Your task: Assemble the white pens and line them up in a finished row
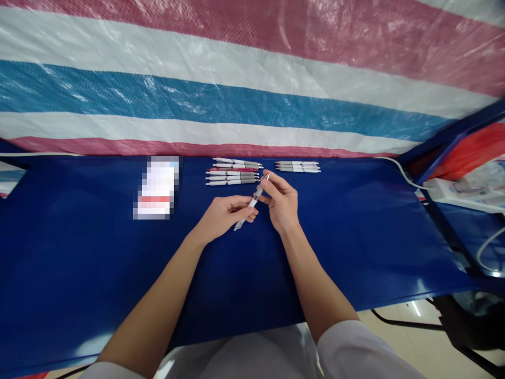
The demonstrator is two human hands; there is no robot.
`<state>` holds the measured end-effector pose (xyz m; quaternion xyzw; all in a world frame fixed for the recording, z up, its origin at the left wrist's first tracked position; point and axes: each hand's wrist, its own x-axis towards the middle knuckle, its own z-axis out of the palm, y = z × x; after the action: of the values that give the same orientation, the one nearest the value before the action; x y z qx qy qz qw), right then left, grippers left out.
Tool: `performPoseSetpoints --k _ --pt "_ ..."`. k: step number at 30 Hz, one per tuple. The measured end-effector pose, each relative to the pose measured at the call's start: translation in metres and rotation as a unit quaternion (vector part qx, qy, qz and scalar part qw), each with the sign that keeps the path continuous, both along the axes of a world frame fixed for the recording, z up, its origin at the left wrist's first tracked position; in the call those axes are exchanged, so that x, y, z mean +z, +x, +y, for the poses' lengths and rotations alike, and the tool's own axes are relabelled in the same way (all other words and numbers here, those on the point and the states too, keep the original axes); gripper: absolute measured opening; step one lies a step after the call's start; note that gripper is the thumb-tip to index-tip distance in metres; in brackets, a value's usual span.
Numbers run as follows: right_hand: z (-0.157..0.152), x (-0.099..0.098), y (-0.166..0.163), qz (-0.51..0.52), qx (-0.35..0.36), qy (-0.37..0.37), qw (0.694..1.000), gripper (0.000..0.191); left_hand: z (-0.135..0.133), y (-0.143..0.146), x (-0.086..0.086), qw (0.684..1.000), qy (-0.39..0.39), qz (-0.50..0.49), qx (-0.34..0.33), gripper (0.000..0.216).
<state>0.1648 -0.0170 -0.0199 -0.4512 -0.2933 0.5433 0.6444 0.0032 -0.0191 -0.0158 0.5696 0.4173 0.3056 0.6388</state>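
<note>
Between my two hands a white ballpoint pen (252,202) with a grey grip and a silver tip is held at a slant, tip up and to the right. My left hand (229,213) pinches its white barrel. The fingers of my right hand (282,200) close round the grip near the tip. Just beyond my hands lies a row of several pens (232,178), mostly white and grey, with one red pen (232,170) among them. Farther right, a smaller group of white pens (298,167) lies side by side, close to the back edge.
A blurred-out white rectangular item (158,187) lies on the blue table (98,273) at the left. Behind rises a striped plastic sheet (252,68). At the right are a white power strip (453,192), a cable (402,171) and a red bag (477,152).
</note>
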Motion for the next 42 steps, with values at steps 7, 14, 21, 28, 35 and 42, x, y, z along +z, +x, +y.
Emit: performPoseSetpoints --k 7,14,21,28,35,42 --pt "0.0 0.004 0.003 0.052 -0.02 0.01 0.998 0.024 0.001 -0.003 0.004 0.994 -0.088 -0.059 -0.022 0.043" --pt "-0.001 0.003 0.003 0.046 -0.009 0.02 0.999 0.024 -0.001 -0.003 0.009 0.991 -0.12 -0.048 -0.045 0.046" --pt "-0.001 0.01 0.008 0.048 -0.032 0.043 0.997 0.029 -0.001 -0.004 0.015 0.989 -0.124 -0.052 -0.058 0.045" --pt "0.001 0.017 0.02 0.022 -0.108 0.067 0.992 0.035 -0.001 -0.012 0.008 0.988 -0.104 -0.081 -0.079 0.043" --pt "-0.002 0.018 0.033 -0.436 0.003 0.151 0.887 0.026 0.003 -0.019 0.008 0.989 -0.088 -0.118 -0.029 0.048" --pt "0.005 0.007 0.036 -0.738 0.113 0.222 0.627 0.027 0.007 -0.023 0.009 0.987 -0.09 -0.134 0.017 0.046"
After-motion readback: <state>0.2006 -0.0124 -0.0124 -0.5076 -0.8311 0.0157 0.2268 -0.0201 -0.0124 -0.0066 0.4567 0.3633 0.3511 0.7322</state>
